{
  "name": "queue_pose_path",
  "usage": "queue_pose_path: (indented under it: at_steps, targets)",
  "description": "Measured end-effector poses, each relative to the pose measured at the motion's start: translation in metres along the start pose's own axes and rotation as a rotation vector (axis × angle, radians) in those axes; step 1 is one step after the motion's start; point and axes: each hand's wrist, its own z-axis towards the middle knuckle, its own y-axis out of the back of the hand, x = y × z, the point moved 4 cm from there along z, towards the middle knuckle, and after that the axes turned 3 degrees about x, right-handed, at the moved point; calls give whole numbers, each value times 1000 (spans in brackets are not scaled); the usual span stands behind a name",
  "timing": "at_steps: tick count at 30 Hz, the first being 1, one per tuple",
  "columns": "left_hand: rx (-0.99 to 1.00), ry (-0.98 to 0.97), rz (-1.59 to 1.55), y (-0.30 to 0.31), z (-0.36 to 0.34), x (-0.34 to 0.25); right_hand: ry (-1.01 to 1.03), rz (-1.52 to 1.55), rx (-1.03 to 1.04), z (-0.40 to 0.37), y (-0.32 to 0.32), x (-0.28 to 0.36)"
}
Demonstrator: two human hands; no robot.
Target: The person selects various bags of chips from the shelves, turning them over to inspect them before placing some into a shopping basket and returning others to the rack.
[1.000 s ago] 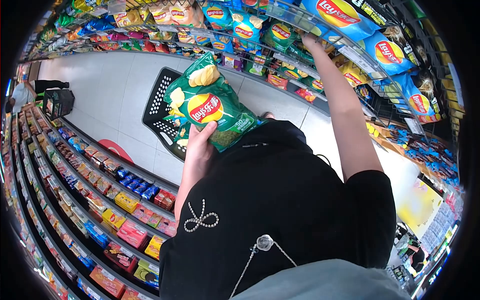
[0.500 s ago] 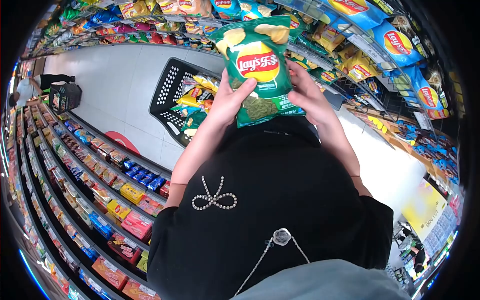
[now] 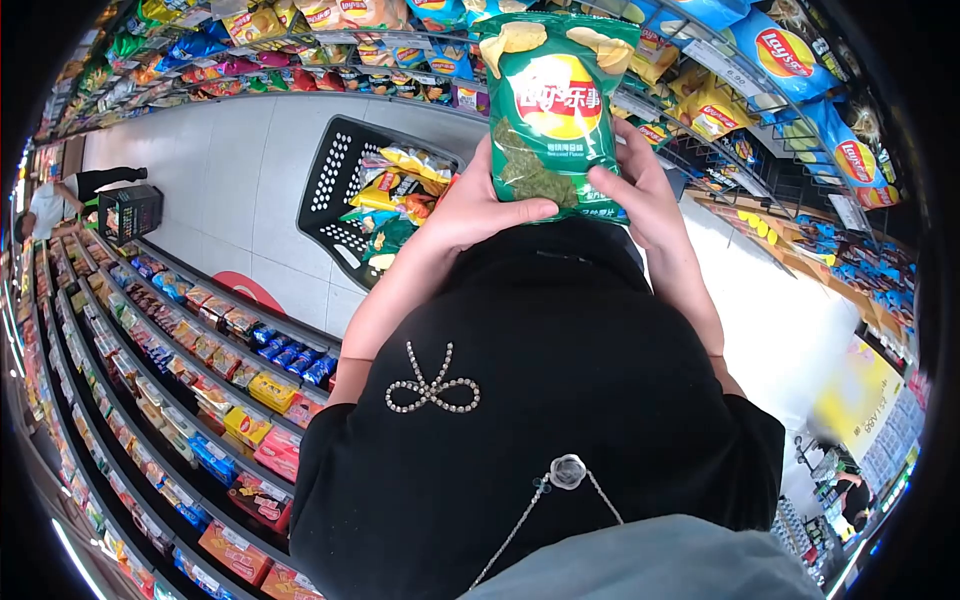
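Observation:
A green bag of potato chips point(image 3: 555, 110) with a yellow and red Lay's logo is held upright in front of my chest, its printed front facing me. My left hand point(image 3: 485, 205) grips its lower left side, thumb lying across the bottom edge. On the other side my right hand point(image 3: 640, 185) has its thumb on the lower right front and its fingers behind. The fingertips at the back of the bag are hidden. To the left of the bag stands a dark shopping basket point(image 3: 335, 175) with several chip bags point(image 3: 405, 190) in it.
Shelves of chip bags point(image 3: 785, 55) curve along the top and right. Rows of boxed and packed snacks point(image 3: 245, 430) fill the shelves at lower left. A person point(image 3: 60, 205) bends beside a dark basket point(image 3: 130, 212) at far left. Pale floor tiles point(image 3: 230, 150) run between the shelves.
Both hands have shifted the chip bag to the right and slightly up. My left thumb has slid from the bag's front down to its bottom edge.

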Motion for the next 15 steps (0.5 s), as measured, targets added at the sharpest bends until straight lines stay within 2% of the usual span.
queue_pose_path:
  at_steps: [4, 6, 7, 9, 15]
  targets:
    - [24, 60, 16, -1, -4, 2, -8, 73, -107, 9, 19, -8]
    - [53, 87, -10, -5, -7, 2, 11, 94, -238, 13, 25, 2]
    - [70, 69, 15, -6, -7, 4, 66, 170, -192, 19, 29, 5]
    - [99, 29, 70, -6, -6, 8, 110, 158, -285, 27, 32, 7]
    - [103, 226, -40, -11, -10, -3, 213, 25, -333, 39, 32, 17]
